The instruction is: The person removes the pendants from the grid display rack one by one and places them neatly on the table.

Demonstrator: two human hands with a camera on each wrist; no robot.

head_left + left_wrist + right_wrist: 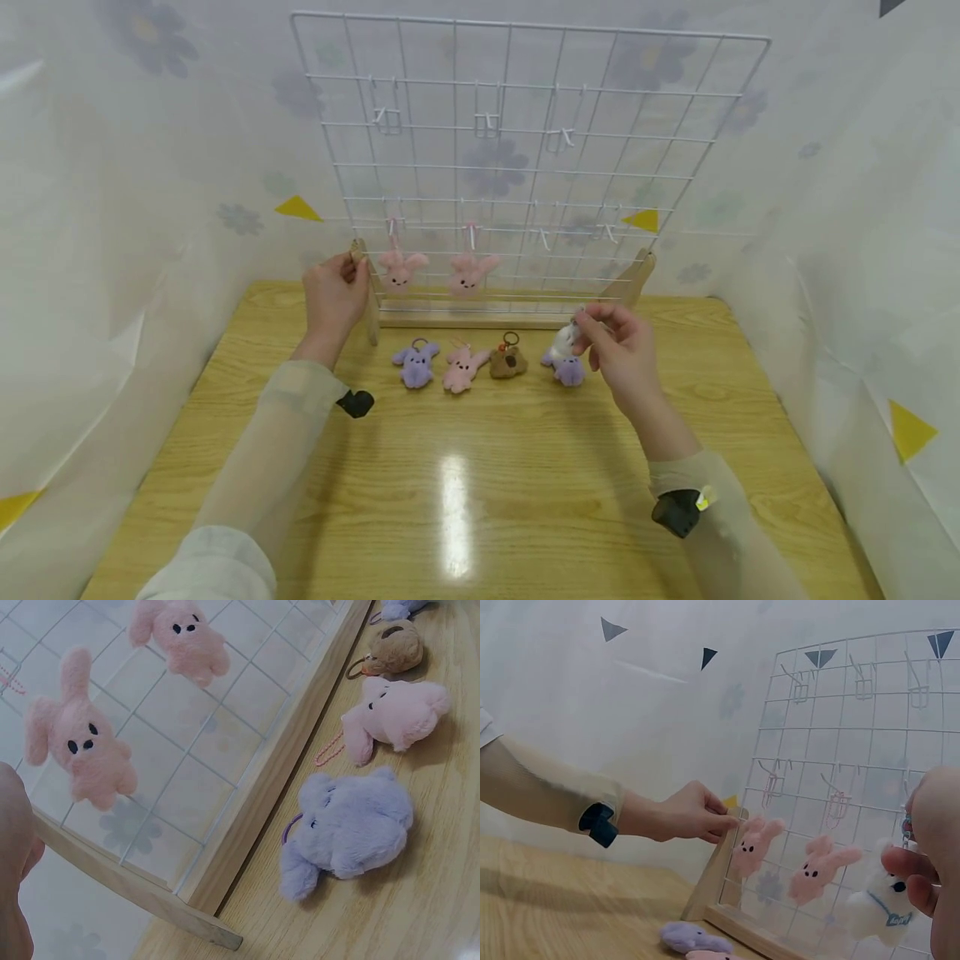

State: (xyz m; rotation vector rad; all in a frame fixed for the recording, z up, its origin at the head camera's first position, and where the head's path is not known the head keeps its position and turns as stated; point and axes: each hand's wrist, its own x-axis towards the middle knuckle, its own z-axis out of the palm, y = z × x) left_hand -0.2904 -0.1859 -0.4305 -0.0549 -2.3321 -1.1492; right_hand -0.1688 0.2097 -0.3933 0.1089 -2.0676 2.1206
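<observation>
My left hand pinches the top of the wooden left upright of the white wire grid rack. With thumb and fingers, my right hand holds a white plush keychain by its beaded chain; a blue band with lettering shows on the plush. Behind that plush, in the head view, a purple plush lies on the table, partly covered. To its left lie a brown plush, a pink plush and another purple plush. Two pink bunny plushes hang from the rack's lower hooks.
Bare hooks sit on the right of the lower row, with more hooks higher up. The rack stands on a wooden base at the back of the wood-grain table. Floral white sheeting surrounds the table.
</observation>
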